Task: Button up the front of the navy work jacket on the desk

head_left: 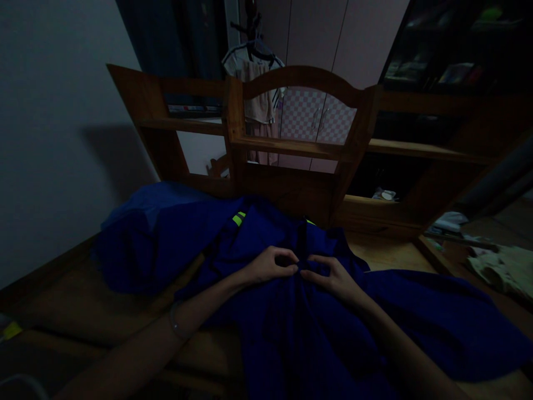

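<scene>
A dark blue garment [316,328] with small neon-green stripes [239,218] lies spread over a wooden surface [375,253] in dim light. My left hand [270,265] pinches a fold of the blue cloth near the garment's middle, fingers curled. My right hand [328,275] pinches the same fold right beside it, fingertips almost touching the left hand's. A thin bracelet [175,322] circles my left wrist. What lies under the pinched fold is hidden.
A wooden headboard with shelves [300,147] rises just behind the garment. A blue pillow [145,208] lies at the left by the grey wall. Clothes hang on a hanger [256,83] behind. Crumpled pale cloth [499,266] lies at the right.
</scene>
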The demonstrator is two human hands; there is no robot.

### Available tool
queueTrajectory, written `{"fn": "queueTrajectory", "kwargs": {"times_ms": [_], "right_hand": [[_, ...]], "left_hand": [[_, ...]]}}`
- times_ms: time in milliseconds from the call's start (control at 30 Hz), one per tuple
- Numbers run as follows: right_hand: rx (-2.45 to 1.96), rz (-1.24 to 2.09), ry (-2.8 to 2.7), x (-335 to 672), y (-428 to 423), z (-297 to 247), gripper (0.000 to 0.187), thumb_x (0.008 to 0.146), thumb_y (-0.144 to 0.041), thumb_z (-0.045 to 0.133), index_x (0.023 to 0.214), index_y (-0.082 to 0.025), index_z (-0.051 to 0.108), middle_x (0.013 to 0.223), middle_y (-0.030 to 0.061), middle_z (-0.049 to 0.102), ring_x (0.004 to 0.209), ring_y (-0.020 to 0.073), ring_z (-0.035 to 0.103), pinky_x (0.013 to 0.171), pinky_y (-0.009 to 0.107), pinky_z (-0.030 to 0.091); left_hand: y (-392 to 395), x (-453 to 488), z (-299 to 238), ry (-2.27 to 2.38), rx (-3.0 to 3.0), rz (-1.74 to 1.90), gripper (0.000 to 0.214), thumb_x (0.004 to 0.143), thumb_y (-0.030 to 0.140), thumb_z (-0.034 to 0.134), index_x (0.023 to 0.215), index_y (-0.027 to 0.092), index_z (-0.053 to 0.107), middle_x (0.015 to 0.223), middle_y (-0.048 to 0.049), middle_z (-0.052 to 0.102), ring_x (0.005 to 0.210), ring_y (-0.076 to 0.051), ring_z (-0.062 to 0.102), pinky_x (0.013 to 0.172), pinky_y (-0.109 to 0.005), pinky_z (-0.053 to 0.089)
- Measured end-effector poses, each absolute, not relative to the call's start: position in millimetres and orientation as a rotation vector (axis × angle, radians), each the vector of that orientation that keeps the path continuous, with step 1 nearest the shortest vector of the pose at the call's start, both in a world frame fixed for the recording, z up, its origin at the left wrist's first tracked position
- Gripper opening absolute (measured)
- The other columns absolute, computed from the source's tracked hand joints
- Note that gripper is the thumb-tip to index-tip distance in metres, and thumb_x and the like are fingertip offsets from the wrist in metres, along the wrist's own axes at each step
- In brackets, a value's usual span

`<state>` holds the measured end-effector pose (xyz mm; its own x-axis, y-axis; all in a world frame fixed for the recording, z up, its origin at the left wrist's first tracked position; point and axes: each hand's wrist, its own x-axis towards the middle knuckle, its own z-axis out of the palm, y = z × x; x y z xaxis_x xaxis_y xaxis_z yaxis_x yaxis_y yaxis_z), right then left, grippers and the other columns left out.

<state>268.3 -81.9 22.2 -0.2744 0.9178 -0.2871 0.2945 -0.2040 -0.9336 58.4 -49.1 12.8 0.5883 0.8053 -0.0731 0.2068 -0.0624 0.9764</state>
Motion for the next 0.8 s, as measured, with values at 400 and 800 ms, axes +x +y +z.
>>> {"fn": "queueTrajectory", "kwargs": {"times_ms": [400, 800], "right_hand": [[-1.244, 1.628, -1.515, 268.9, -81.9, 32.3, 0.033, 0.073, -0.044, 0.071, 0.094, -0.02, 0.064, 0.081, -0.001, 0.056, 0.055, 0.0069, 0.042, 0.046, 0.019, 0.031], [-1.096, 0.884, -1.782, 268.5, -77.6, 19.9, 0.046, 0.073, -0.034, 0.074, 0.11, -0.024, 0.049, 0.102, 0.0036, 0.054, 0.085, 0.0165, 0.056, 0.072, 0.028, 0.048]], "left_hand": [[-45.8, 56.6, 24.7, 0.741, 1.335, 0.514, 0.02, 0.075, 0.027, 0.067, 0.09, 0.014, 0.067, 0.088, -0.0011, 0.064, 0.086, -0.015, 0.056, 0.08, -0.023, 0.038], [-45.2, 55.4, 24.5, 0.722, 1.379, 0.543, 0.023, 0.077, 0.034, 0.066, 0.086, 0.013, 0.065, 0.08, 0.0002, 0.059, 0.078, -0.012, 0.051, 0.073, -0.022, 0.036]]}}
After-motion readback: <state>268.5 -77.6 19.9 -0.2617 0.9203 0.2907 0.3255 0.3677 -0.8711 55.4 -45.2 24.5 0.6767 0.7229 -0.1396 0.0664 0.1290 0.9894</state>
